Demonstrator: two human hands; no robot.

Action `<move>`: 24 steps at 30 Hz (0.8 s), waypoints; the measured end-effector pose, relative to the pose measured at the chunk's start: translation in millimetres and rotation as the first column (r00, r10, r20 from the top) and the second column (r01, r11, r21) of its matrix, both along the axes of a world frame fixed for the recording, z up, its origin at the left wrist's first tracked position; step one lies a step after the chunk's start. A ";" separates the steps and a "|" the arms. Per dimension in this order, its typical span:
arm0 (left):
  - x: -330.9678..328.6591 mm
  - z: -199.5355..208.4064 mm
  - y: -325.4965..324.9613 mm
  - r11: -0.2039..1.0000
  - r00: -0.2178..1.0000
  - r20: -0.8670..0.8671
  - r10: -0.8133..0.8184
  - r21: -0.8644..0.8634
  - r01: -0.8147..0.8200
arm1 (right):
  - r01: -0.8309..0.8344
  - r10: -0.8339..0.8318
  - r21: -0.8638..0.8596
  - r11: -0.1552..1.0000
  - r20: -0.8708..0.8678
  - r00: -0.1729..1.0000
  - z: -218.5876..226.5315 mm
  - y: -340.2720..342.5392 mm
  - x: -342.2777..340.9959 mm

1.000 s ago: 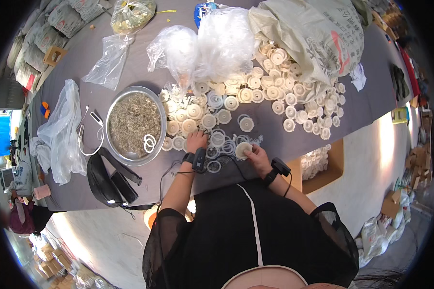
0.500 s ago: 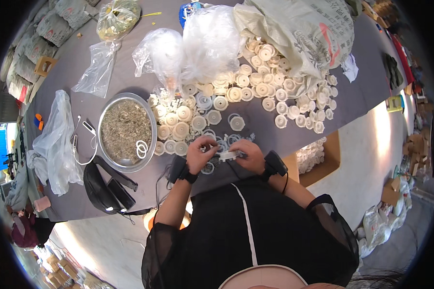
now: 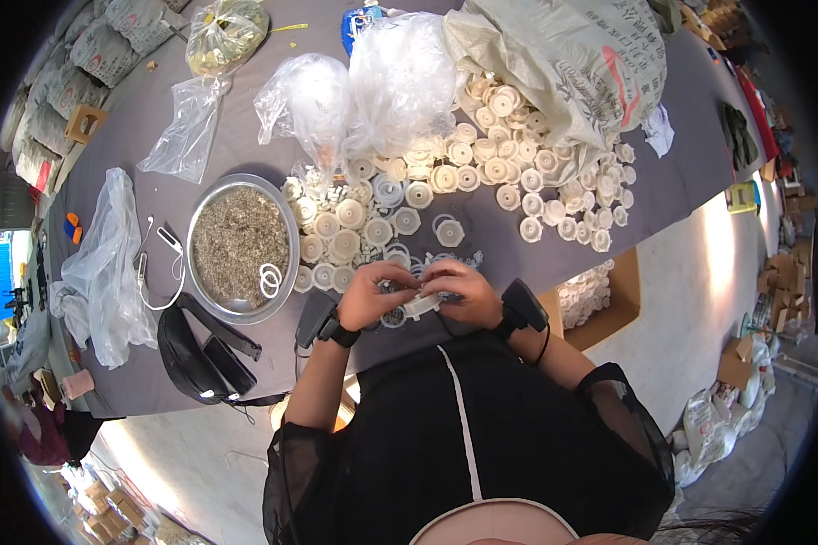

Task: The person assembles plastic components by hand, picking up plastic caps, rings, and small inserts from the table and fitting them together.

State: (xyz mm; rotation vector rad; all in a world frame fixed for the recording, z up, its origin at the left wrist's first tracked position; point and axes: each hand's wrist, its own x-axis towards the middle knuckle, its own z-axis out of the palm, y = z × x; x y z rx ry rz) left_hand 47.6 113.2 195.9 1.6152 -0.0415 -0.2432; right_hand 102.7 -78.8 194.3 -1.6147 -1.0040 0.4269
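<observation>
Both hands meet above the near edge of the grey table. A white round plastic part [image 3: 421,306] is held between them, its upper side partly covered by fingers. My right hand [image 3: 468,292] is closed round this part from the right. The fingertips of my left hand [image 3: 373,294] are pinched together at its left edge; whatever they hold is too small to make out. Behind the hands lie translucent plastic rings [image 3: 395,253] and small pale pieces. Several cream round plastic parts [image 3: 344,245] are heaped just beyond my left hand.
A metal bowl [image 3: 294,250] of tiny pieces stands left, near a black pouch [image 3: 186,359] and white cable [image 3: 180,289]. Clear plastic bags [image 3: 400,73] and a woven sack [image 3: 573,73] lie at the back. A cardboard box [image 3: 623,304] sits below the table's right edge.
My right hand has moved left and my left hand slightly right, bringing their fingertips together over the white plastic part. That part has tilted and sits a little lower.
</observation>
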 end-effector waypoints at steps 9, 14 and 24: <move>-5.6 3.6 3.9 0.998 0.992 0.123 0.022 0.064 -0.030 | 0.048 -0.048 0.001 0.999 -0.029 0.998 8.5 4.3 -1.4; -9.0 5.9 5.6 0.968 0.957 0.289 -0.002 0.239 -0.070 | 0.035 -0.035 -0.003 0.999 -0.067 0.997 11.9 3.9 -4.4; -17.3 14.1 8.3 0.998 1.000 0.007 -0.027 -0.048 0.027 | 0.037 -0.033 0.028 0.999 -0.106 0.994 17.4 3.1 -9.1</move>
